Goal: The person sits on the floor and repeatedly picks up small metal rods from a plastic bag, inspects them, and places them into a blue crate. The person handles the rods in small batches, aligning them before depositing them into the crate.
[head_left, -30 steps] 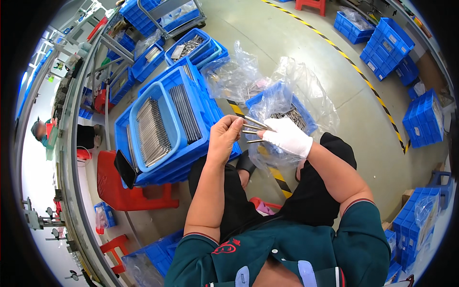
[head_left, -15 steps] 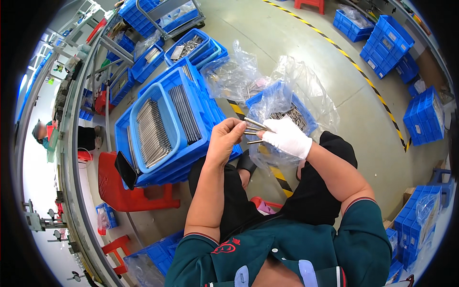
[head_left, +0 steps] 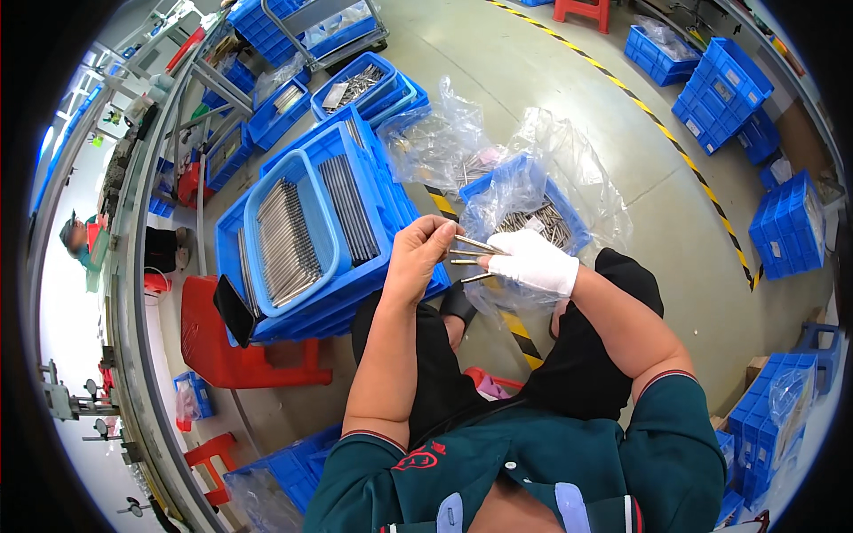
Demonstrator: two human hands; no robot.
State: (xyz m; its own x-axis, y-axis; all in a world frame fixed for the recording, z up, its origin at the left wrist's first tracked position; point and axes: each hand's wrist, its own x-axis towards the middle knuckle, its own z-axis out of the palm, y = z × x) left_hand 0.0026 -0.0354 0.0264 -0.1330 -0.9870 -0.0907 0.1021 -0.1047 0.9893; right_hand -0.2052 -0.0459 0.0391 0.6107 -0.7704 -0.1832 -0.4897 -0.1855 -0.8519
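Observation:
My left hand (head_left: pixel 421 258) is bare, its thumb and fingers pinched at the tip of a thin metal rod. In a white glove, my right hand (head_left: pixel 536 264) is closed around several metal rods (head_left: pixel 466 262), which stick out toward the left and fan slightly apart. Both hands are above my lap, close together. Just beyond the right hand is a blue bin (head_left: pixel 573 222) holding loose metal rods (head_left: pixel 536 225), partly covered by clear plastic. To the left, a light-blue basket (head_left: pixel 330 213) contains similar rods (head_left: pixel 284 235) laid side by side in rows.
The basket sits on stacked blue crates (head_left: pixel 378 209) with darker rods beside it. A black flat object (head_left: pixel 234 311) leans on their near corner. A red stool (head_left: pixel 218 342) stands below. Plastic sheeting (head_left: pixel 569 151) spreads over the floor. Someone (head_left: pixel 84 240) is at far left.
The rods in my right hand have shifted and fan out differently, pointing more to the left. My left fingers stay pinched near the same spot. The view has moved slightly.

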